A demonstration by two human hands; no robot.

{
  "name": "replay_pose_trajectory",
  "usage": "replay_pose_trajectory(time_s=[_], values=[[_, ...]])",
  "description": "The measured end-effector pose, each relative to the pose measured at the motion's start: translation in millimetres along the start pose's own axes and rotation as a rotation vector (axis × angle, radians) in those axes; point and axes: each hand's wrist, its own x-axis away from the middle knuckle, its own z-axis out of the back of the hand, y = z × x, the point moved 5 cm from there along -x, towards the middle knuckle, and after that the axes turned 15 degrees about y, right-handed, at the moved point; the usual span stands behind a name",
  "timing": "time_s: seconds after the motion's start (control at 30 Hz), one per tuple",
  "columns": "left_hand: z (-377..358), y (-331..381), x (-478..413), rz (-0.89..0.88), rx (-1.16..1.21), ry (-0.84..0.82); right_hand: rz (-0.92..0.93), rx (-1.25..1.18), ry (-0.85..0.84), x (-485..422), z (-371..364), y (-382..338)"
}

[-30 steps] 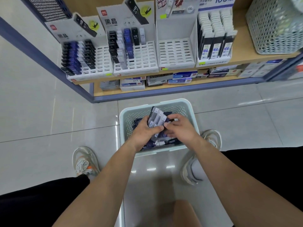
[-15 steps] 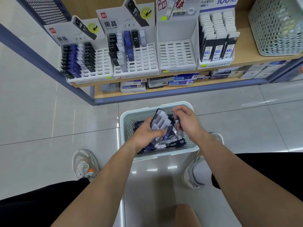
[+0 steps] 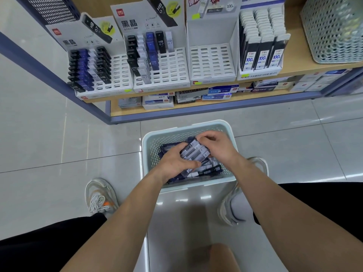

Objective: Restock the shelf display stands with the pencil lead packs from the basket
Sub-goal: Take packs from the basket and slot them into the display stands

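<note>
A pale green perforated basket (image 3: 189,127) stands on the floor below the shelf, with loose pencil lead packs (image 3: 208,170) inside. My left hand (image 3: 173,162) grips a bundle of lead packs (image 3: 194,151) over the basket. My right hand (image 3: 218,147) curls its fingers on the top end of the same bundle. On the shelf stand several white display stands: the left stand (image 3: 117,75) and the second stand (image 3: 169,71) are partly filled, the third stand (image 3: 211,61) holds nothing, the right stand (image 3: 261,54) is full.
A second perforated basket (image 3: 334,30) sits at the shelf's right end. Boxed stock (image 3: 196,95) lies on the lower shelf. The blue shelf frame (image 3: 110,112) juts toward the floor on the left. My shoes (image 3: 100,195) flank the basket on glossy tiles.
My right hand, which had lifted off to the upper right of the bundle, has come back onto its top end. The left hand keeps holding the bundle, now laid flatter.
</note>
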Motion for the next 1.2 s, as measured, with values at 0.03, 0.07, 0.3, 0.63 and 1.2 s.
replay_pose_trajectory(time_s=[0.03,0.07,0.3,0.63,1.2], values=[[0,0,-1,0.001,-0.032,0.001,0.004,0.01,-0.016,0,0,1],[0,0,-2,0.006,-0.065,0.004,0.008,0.024,-0.034,0,-1,1],[-5,2,-3,0.023,-0.138,-0.074,0.001,0.078,-0.085,-3,-4,9],[23,39,8,-0.007,0.007,-0.033,-0.127,-0.09,0.019,-8,21,-35],[143,180,122,-0.268,0.032,0.164,-0.037,-0.201,-0.356,46,73,-216]])
